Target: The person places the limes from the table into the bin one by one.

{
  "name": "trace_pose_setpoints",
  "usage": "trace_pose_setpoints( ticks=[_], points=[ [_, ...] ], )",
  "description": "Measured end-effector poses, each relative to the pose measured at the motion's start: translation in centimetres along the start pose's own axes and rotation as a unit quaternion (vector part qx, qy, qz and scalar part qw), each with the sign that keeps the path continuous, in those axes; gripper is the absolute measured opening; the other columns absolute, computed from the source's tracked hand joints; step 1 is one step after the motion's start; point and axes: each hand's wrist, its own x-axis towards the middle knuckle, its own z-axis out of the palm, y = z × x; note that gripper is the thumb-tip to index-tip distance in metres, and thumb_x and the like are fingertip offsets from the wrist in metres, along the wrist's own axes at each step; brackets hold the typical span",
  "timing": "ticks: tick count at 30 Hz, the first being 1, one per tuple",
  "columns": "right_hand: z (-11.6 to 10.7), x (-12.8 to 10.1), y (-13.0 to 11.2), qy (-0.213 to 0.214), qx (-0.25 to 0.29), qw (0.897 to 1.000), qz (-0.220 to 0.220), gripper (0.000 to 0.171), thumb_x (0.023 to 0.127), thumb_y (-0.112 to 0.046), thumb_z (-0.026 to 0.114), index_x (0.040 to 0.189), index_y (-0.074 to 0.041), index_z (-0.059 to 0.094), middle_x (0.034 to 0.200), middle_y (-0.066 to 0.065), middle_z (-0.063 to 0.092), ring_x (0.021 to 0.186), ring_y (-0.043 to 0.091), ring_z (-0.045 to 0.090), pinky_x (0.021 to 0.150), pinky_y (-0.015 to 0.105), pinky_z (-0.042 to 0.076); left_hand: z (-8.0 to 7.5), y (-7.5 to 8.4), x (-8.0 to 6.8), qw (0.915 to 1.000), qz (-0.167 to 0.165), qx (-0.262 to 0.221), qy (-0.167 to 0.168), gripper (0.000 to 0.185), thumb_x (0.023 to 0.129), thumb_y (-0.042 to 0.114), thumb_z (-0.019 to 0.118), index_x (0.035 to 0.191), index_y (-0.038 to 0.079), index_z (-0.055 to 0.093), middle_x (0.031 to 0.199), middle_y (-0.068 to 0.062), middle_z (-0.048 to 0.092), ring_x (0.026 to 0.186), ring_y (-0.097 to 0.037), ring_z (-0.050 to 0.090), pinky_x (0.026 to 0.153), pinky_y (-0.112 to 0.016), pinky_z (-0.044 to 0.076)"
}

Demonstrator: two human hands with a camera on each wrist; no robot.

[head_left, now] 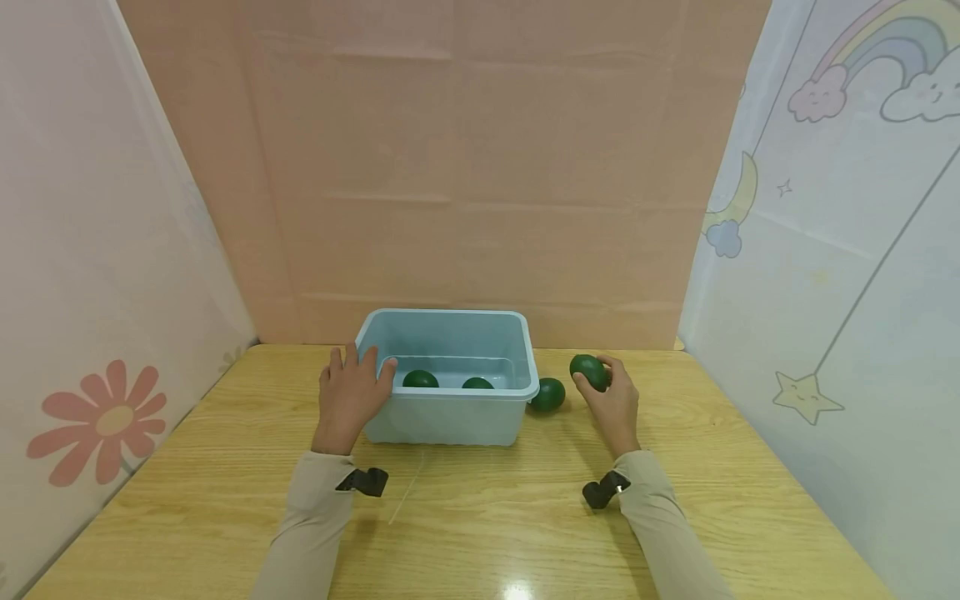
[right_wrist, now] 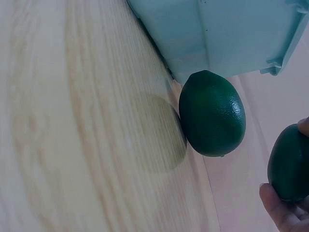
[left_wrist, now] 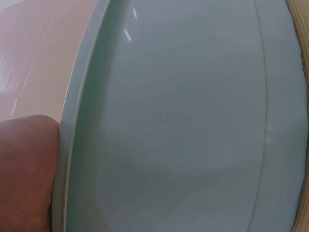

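My left hand [head_left: 351, 407] rests on the left front corner of a light blue plastic bin [head_left: 453, 419], fingers spread and fairly straight, thumb over the front rim. In the left wrist view the bin's outer wall [left_wrist: 178, 116] fills most of the picture, the hand at its rim. My right hand [head_left: 617, 410] pinches a dark green lime [head_left: 587, 372] between thumb and fingers, raised to the right of the bin. Another lime [right_wrist: 212, 115] sits on the table by the bin's right side. Inside the bin two limes [head_left: 421, 379] show, partly hidden by the front wall.
The bin stands on a wood-grain table [head_left: 480, 517] near its back edge. Behind it hangs a creased tan sheet [head_left: 480, 167]. Printed white cloths flank the table, one with a red flower [head_left: 112, 421], the other with a star [head_left: 808, 396].
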Motion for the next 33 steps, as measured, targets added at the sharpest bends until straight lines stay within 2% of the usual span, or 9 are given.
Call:
trace_pose_setpoints(
  ticks=[10, 33],
  points=[
    [0.00, 0.00, 0.13, 0.006, 0.015, 1.000, -0.015, 0.058, 0.089, -0.032, 0.077, 0.134, 0.000, 0.057, 0.109, 0.022, 0.065, 0.091, 0.033, 0.061, 0.076, 0.044, 0.049, 0.03, -0.08, 0.04, 1.0000, -0.001, -0.006, -0.005, 0.061, 0.108, 0.040, 0.035, 0.150, -0.003, 0.040, 0.157, -0.037, 0.018, 0.145, -0.058, 0.006, 0.111, -0.070, 0.016],
    [0.20, -0.03, 0.20, 0.019, 0.020, 0.998, -0.049, 0.055, 0.088, -0.027, 0.079, 0.131, 0.000, 0.059, 0.112, 0.023, 0.067, 0.096, 0.034, 0.066, 0.076, 0.044, 0.052, 0.16, -0.07, 0.00, 1.0000, 0.000, -0.004, 0.006, 0.060, 0.108, 0.040, 0.036, 0.149, -0.003, 0.042, 0.156, -0.037, 0.021, 0.144, -0.058, 0.008, 0.111, -0.070, 0.018]
  ],
)
